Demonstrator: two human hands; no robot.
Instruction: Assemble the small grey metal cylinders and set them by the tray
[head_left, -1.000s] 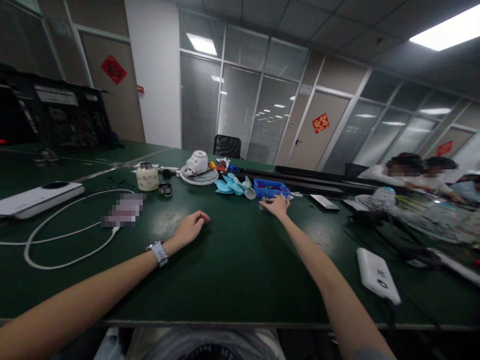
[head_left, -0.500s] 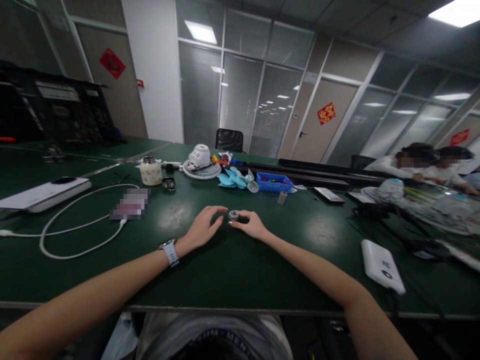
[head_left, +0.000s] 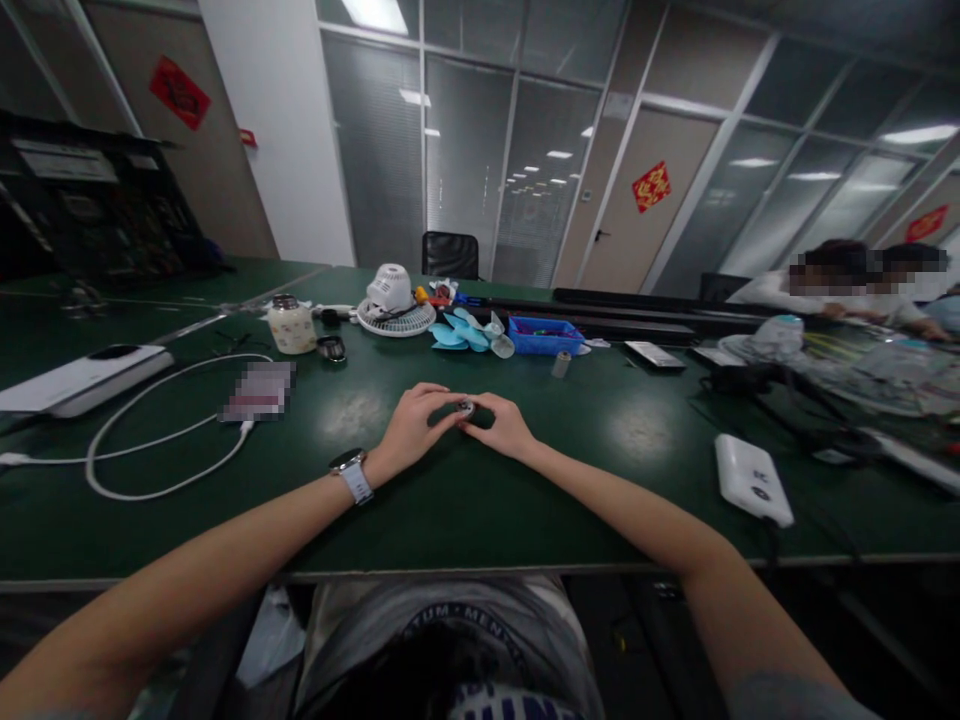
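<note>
A small round silver metal part point(head_left: 466, 407) is held just above or on the green table, near its middle; I cannot tell whether it touches the surface. My right hand point(head_left: 504, 426) pinches it between thumb and fingers from the right. From the left, my left hand point(head_left: 414, 426) closes thumb and fingertips on the same part, with a watch point(head_left: 351, 470) on that wrist. The fingertips cover much of the part. Beyond my hands stands a small metal cylinder point(head_left: 561, 364). Light blue fan blades point(head_left: 461, 332) lie farther back.
A blue tray point(head_left: 547, 342) of small items sits behind the cylinder. White fan parts point(head_left: 391, 290), a bottle point(head_left: 294, 330) and its dark lid point(head_left: 331, 348) lie back left. A cable loops at left. A white power bank point(head_left: 752, 478) lies right; people sit far right.
My left hand has moved right, and its fingers have closed onto the metal part. My right hand keeps its pinch. The whole view has shifted slightly downward.
</note>
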